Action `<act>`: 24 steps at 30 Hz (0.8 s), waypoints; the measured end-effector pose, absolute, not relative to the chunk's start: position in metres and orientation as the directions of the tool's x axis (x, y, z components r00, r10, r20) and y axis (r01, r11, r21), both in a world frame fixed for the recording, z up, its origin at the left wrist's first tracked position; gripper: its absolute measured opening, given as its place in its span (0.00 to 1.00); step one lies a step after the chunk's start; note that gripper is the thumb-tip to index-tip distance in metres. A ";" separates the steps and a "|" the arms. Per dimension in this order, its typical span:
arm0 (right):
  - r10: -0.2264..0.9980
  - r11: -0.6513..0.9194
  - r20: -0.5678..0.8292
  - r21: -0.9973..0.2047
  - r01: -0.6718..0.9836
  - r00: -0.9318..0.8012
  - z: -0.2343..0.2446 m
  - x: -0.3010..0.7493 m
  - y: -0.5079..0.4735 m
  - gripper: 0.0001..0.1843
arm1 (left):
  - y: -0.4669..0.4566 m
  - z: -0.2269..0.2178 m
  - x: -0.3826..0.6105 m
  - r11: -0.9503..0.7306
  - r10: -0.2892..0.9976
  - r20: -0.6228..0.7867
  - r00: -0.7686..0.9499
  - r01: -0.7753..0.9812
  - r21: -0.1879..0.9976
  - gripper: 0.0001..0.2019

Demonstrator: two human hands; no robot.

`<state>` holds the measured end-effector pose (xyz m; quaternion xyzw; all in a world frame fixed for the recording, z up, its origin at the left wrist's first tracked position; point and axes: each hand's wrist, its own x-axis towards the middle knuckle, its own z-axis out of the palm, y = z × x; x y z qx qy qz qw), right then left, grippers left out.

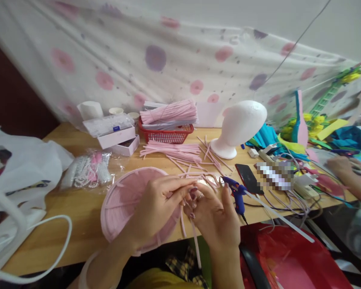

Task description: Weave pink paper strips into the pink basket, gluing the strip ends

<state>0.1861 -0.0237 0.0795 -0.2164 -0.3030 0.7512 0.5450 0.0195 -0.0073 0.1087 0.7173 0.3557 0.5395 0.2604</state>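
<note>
Head view: The left hand (156, 204) and the right hand (216, 220) meet at the fingertips above the front edge of the light wooden tabletop (81, 220). The left hand pinches a slender pink fuzzy strip (196, 247) between thumb and forefinger. The right hand has its fingers curled in against the same strip, its thumb raised apart; the exact contact is partly hidden by the fingers. The strip hangs below the right hand's fingertips, past the tabletop edge.

A broad round pink ribbed piece (124, 196) is positioned behind and partly beneath the left hand and forearm. A blue glue gun (238, 198) is located just beside the right hand; a long white glue stick (284, 218) projects from its rear, beyond the tabletop edge.

Loose pink fuzzy strips (171, 152) lie in a pile behind the hands. Directly behind the pile, a red plastic basket (164, 137) carries a thick pink bundle (168, 113). A white foam mannequin head (242, 122) stands upright to the right of the basket. A black smartphone (249, 178) lies near the glue gun. At far right, a co-worker's hand (339, 166) is visible over the tabletop.
</note>
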 end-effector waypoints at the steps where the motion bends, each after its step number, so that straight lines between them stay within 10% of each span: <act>1: 0.950 -0.216 0.006 -0.710 -0.671 -0.312 0.079 0.185 -0.024 0.27 | -0.008 0.109 0.018 -0.620 0.784 0.600 0.157 0.246 0.745 0.10; 16: 0.969 0.000 0.117 -0.880 -0.475 -0.219 0.081 0.181 -0.028 0.25 | 0.000 0.111 -0.005 -0.808 0.580 0.728 0.365 0.369 0.459 0.10; 24: 0.972 0.222 0.164 -0.871 -0.438 0.167 0.069 0.201 -0.013 0.14 | 0.015 0.112 -0.008 -0.754 0.646 0.718 0.258 0.357 0.551 0.05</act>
